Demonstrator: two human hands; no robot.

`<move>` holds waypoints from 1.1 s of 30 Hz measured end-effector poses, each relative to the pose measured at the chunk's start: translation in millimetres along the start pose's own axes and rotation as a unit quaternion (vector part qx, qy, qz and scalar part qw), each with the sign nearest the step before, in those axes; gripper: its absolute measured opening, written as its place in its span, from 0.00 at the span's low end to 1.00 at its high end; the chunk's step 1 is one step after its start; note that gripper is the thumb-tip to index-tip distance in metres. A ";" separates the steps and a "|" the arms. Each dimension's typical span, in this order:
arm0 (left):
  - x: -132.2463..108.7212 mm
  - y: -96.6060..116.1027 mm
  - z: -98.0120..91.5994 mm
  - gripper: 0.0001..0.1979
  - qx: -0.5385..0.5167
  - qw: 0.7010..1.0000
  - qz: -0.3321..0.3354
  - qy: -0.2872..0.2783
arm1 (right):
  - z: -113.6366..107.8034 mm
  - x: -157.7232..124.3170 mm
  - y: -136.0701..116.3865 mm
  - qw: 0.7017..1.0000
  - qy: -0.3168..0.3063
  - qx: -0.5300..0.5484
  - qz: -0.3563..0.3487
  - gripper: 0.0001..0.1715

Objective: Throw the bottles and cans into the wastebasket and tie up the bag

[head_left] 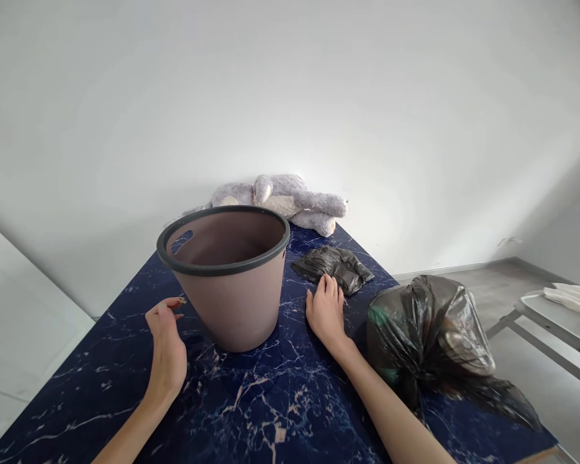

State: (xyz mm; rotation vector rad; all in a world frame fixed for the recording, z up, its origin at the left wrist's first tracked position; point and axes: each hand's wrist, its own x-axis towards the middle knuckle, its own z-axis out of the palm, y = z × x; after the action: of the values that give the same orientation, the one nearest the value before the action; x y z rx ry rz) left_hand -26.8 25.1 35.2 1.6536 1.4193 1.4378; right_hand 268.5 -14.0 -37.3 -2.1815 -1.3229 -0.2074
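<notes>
A brownish-mauve trash bin [234,309] with a dark grey rim and a cut-out handle stands upright on the blue marble-patterned table. Just left of it is my left hand [167,345], fingers loosely bent and pointing toward the bin's side, holding nothing. To the bin's right, my right hand [327,310] rests palm down with its fingers stretched out. Its fingertips reach the near edge of a folded black plastic bag [338,265] that lies flat. A filled, knotted black garbage bag [428,328] sits beside my right forearm; its contents show only dimly through the film.
Behind the bin, a grey plush toy [290,196] lies along the table's far end, by the white wall. At right, past the table edge, stands a chair-like metal frame [541,316] with pale cloth [575,299] on it. White panels [24,335] border the left side.
</notes>
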 end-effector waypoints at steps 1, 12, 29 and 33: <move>1.8 -1.1 -0.1 0.37 -0.001 1.000 -0.007 -0.002 | -0.8 -0.5 -0.4 1.000 0.002 0.002 -0.003 0.35; 4.4 -14.7 1.2 0.34 0.001 0.999 -0.039 -0.025 | -8.2 -6.2 -6.4 0.999 0.019 0.022 -0.038 0.31; -2.0 3.1 2.6 0.31 0.027 0.997 -0.065 -0.042 | -15.5 -7.4 -10.9 0.983 -0.010 0.184 -0.017 0.10; -2.7 5.1 1.8 0.24 0.036 0.999 0.023 -0.001 | -16.3 -4.7 -13.3 0.955 -0.007 0.296 0.023 0.11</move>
State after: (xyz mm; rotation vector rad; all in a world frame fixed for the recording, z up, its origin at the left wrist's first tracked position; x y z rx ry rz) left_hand -22.9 21.5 38.1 1.7422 1.4567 1.4241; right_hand 257.4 -21.8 -20.6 -1.6977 -1.1520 0.2043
